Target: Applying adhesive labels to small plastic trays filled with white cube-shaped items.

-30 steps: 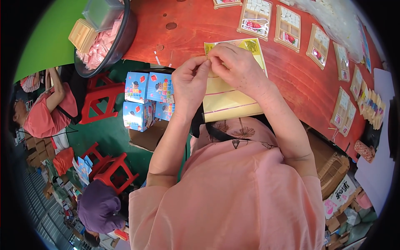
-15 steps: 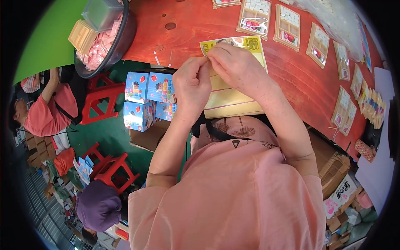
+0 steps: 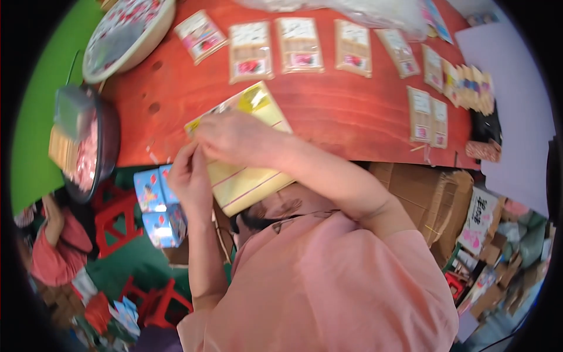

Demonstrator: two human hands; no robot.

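My left hand (image 3: 192, 175) and my right hand (image 3: 237, 138) meet fingertip to fingertip near the table's front edge. Both are closed in a pinch; anything between the fingers is too small or too hidden to make out. Beneath them is a flat yellow sheet (image 3: 258, 182) with dark lines across it and a printed, shiny top end. It lies tilted, partly over the edge and against my apron, and the right hand and forearm cover some of it. Blue printed boxes (image 3: 161, 227) are stacked below the edge, beside my left forearm.
On the red table (image 3: 340, 123), several wrapped wooden trays (image 3: 250, 53) stand in a curved row. A black basin (image 3: 112, 141) with pink packets and a pale basin (image 3: 161, 26) sit at left. Clear plastic bags (image 3: 375, 17) lie at the back, a cardboard carton (image 3: 404, 190) below right.
The view has swung, so table, trays and boxes sit differently and the pale basin has come in. My hands stay together in a pinch over the yellow sheet, which appears more tilted.
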